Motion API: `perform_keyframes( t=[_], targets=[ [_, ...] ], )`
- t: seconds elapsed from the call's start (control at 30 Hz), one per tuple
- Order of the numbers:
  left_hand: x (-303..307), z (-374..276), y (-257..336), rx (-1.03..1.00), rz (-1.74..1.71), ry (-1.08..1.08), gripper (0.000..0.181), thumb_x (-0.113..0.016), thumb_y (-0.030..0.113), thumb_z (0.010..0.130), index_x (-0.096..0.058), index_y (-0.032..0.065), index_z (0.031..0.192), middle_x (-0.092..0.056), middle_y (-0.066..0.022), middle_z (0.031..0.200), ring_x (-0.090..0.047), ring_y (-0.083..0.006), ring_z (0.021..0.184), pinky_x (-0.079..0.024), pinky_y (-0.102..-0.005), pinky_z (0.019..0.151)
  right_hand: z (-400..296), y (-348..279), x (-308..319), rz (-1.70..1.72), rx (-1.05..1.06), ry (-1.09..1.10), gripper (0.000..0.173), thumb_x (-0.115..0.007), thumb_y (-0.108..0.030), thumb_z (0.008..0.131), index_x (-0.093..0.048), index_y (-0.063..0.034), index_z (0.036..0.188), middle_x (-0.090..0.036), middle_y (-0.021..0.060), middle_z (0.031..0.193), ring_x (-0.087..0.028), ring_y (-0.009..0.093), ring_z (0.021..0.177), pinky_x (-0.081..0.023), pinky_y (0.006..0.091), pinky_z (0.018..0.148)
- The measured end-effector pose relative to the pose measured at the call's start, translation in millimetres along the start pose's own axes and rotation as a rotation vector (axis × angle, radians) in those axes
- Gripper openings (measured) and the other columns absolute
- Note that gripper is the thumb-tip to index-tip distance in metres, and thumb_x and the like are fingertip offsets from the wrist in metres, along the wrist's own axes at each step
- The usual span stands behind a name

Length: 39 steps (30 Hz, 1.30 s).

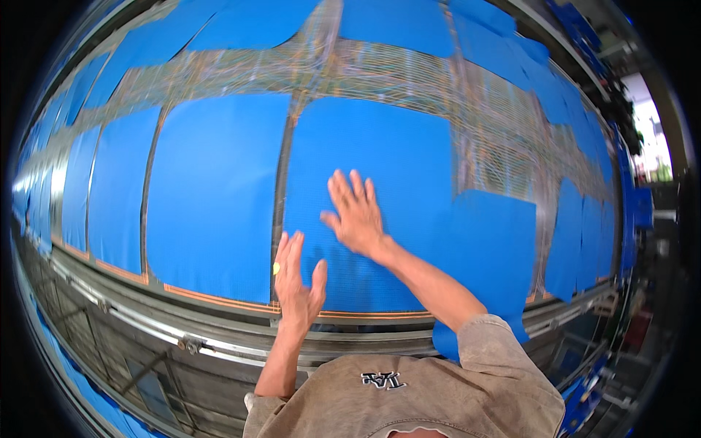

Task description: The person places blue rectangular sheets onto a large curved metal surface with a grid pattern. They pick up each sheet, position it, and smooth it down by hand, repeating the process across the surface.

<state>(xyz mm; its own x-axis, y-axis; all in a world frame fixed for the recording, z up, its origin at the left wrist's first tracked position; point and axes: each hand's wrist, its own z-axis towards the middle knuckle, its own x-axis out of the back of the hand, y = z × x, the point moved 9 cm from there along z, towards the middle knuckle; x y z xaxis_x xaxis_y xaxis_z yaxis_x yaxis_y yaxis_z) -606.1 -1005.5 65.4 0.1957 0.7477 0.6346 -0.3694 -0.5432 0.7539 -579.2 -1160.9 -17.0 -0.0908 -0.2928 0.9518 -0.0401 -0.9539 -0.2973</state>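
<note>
A blue textured fabric panel (pixel 405 159) lies flat on the long table before me. My right hand (pixel 358 219) is over the middle of this panel, palm down, fingers apart, holding nothing. At the panel's lower left edge is my left hand (pixel 298 284), also empty, its thumb apart from the fingers. A small yellow spot shows on a finger of it. A dark narrow gap runs between this panel and another blue panel (pixel 213 197) on the left. Whether either palm presses on the fabric, I cannot tell.
More blue pieces (pixel 493 235) lie to the right, one hanging over the near edge. Behind the panels runs a strip of table surface covered in orange and pale lines (pixel 394 71). A metal rail (pixel 219 350) follows the near edge. Blue machine parts (pixel 638 208) stand at the far right.
</note>
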Motion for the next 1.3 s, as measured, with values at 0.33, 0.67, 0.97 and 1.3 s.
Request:
perform_keyframes(
  t=[0.33,0.67,0.97,1.3],
  targets=[
    [-146,51,20,-0.385,0.418,-0.434,0.065,-0.049,0.044,0.092,-0.031,0.0102,0.144,-0.018,-0.0137,0.153,-0.008,-0.0415,0.141,-0.009,-0.0619,0.109,-83,93,30,-0.051,-0.556,0.165,0.075,-0.046,-0.046,0.092,-0.025,0.0062,0.142,-0.017,0.0223,0.152,-0.009,0.044,0.14,-0.006,0.0565,0.112],
    [-135,-82,40,-0.606,0.524,-0.747,0.072,-0.049,0.051,0.088,-0.032,0.0087,0.144,-0.018,-0.0156,0.153,-0.009,-0.0403,0.141,-0.005,-0.0607,0.11,-219,41,27,0.043,-0.517,0.081,0.078,-0.049,-0.048,0.09,-0.025,0.0044,0.143,-0.016,0.0224,0.152,-0.01,0.043,0.14,-0.009,0.0572,0.111],
    [-132,-50,24,-0.523,0.526,-0.717,0.069,-0.047,0.034,0.09,-0.022,-0.0007,0.145,-0.017,-0.0173,0.153,-0.01,-0.0349,0.143,-0.003,-0.0511,0.114,-228,48,29,0.124,-0.493,0.151,0.077,-0.041,-0.052,0.093,-0.022,0.0028,0.144,-0.013,0.0198,0.153,-0.007,0.041,0.141,-0.007,0.0544,0.112],
    [-123,-103,23,-0.697,0.596,-0.772,0.073,-0.033,0.047,0.093,-0.022,-0.0035,0.144,-0.019,-0.0194,0.152,-0.012,-0.0348,0.142,-0.003,-0.0518,0.114,-231,44,26,0.175,-0.459,0.206,0.077,-0.048,-0.046,0.092,-0.021,0.0035,0.145,-0.01,0.02,0.153,-0.004,0.038,0.142,-0.007,0.0527,0.113]
  ],
)
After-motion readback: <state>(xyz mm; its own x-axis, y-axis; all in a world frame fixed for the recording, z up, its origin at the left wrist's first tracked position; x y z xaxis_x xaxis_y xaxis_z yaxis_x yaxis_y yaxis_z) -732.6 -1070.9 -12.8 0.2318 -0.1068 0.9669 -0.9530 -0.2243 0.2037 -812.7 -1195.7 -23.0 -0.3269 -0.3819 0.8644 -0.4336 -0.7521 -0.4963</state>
